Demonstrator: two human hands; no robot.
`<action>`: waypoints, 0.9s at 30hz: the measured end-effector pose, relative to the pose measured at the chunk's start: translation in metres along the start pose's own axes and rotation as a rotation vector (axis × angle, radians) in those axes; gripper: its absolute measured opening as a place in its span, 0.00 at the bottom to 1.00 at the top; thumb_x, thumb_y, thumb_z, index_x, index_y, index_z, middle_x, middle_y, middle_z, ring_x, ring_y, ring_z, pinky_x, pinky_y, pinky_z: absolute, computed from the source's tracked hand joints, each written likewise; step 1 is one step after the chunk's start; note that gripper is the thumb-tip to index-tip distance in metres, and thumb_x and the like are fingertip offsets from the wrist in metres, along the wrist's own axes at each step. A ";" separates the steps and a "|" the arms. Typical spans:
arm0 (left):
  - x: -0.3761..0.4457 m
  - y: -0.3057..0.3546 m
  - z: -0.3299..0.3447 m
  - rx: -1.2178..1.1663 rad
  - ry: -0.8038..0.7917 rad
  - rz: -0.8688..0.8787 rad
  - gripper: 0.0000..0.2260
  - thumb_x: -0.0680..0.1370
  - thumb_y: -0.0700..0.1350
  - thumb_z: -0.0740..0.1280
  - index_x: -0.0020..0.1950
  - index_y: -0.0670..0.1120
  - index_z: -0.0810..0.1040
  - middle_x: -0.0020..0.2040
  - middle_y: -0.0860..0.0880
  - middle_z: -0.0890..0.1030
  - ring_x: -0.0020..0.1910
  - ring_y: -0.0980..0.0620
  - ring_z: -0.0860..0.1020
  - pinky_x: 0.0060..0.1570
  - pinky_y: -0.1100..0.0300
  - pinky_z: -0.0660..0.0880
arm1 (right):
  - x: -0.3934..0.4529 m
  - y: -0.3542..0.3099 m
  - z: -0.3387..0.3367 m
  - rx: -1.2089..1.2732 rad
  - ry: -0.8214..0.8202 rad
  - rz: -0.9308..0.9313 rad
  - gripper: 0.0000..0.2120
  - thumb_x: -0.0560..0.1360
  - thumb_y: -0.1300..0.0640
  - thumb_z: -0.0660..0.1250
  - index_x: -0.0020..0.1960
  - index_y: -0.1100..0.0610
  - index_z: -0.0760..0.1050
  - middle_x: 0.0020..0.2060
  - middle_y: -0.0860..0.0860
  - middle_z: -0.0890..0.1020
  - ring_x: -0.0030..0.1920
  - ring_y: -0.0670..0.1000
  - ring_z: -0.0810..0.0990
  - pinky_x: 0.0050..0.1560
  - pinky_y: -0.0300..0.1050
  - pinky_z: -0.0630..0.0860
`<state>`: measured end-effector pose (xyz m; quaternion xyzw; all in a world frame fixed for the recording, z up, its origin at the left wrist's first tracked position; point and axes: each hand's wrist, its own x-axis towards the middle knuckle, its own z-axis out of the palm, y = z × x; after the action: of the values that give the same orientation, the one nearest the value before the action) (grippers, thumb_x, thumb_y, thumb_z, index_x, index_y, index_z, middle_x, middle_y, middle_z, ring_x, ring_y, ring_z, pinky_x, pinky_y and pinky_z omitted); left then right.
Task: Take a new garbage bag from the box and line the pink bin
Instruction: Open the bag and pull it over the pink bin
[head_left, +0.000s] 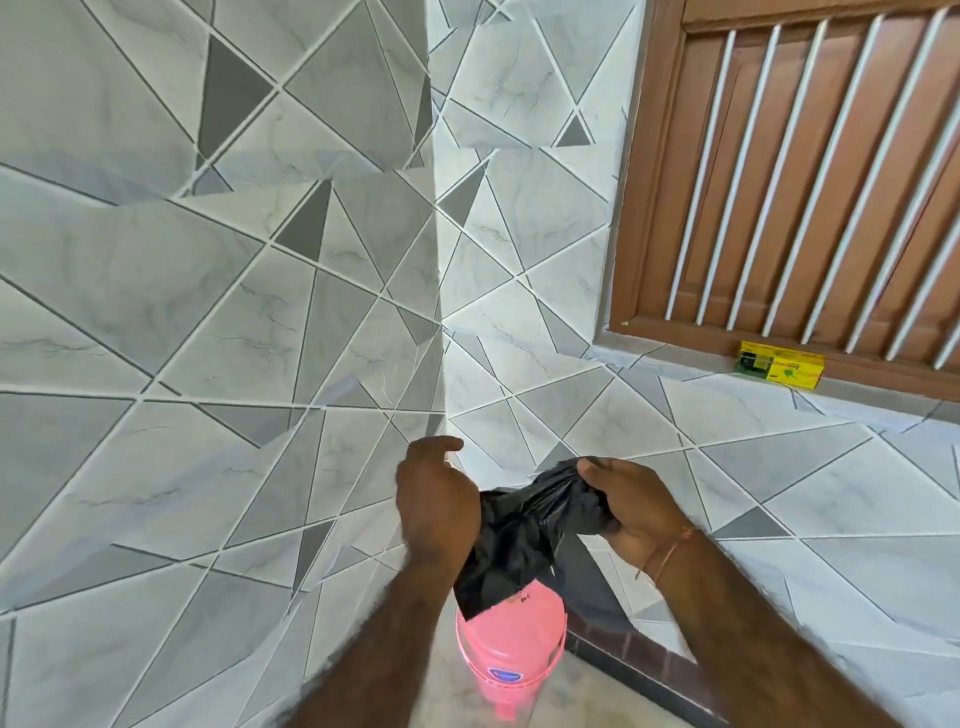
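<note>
A black garbage bag (519, 540) hangs crumpled between my two hands, above the pink bin (506, 644). My left hand (434, 499) grips the bag's left side, with the forefinger sticking out. My right hand (631, 506) is closed on the bunched right end of the bag. The bag's lower corner hangs in front of the bin's closed lid. The bin stands on the floor in the corner of two tiled walls. The yellow bag box (779, 365) lies on the window ledge at the right, well above and away from both hands.
Grey and white tiled walls meet in a corner right behind the bin. A brown wooden window (810, 171) with white bars fills the upper right. A dark skirting strip (639, 660) runs along the floor to the right of the bin.
</note>
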<state>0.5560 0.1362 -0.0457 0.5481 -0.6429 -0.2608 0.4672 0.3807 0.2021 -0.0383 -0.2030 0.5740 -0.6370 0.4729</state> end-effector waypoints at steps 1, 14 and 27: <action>-0.008 0.012 -0.001 -0.036 -0.011 0.120 0.14 0.77 0.37 0.61 0.57 0.53 0.77 0.55 0.55 0.78 0.56 0.52 0.76 0.57 0.59 0.72 | 0.001 -0.004 0.002 0.003 -0.004 0.004 0.06 0.77 0.63 0.65 0.46 0.65 0.79 0.42 0.62 0.80 0.40 0.57 0.79 0.43 0.51 0.79; -0.048 0.025 0.037 -0.102 -0.259 -0.075 0.09 0.74 0.44 0.64 0.36 0.41 0.76 0.34 0.42 0.81 0.35 0.45 0.77 0.39 0.48 0.75 | -0.003 -0.025 0.009 0.425 -0.057 0.133 0.10 0.76 0.55 0.68 0.47 0.63 0.76 0.38 0.56 0.80 0.36 0.50 0.79 0.26 0.38 0.78; -0.027 0.023 0.024 -0.849 -0.546 -0.506 0.11 0.78 0.41 0.67 0.52 0.34 0.81 0.45 0.35 0.83 0.42 0.41 0.82 0.46 0.50 0.81 | -0.018 0.010 0.004 -0.107 -0.163 -0.110 0.06 0.73 0.68 0.69 0.40 0.60 0.80 0.35 0.56 0.82 0.37 0.54 0.80 0.42 0.48 0.79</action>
<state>0.5228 0.1633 -0.0449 0.3620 -0.4275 -0.7328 0.3863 0.3963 0.2161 -0.0411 -0.3104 0.5547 -0.6116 0.4710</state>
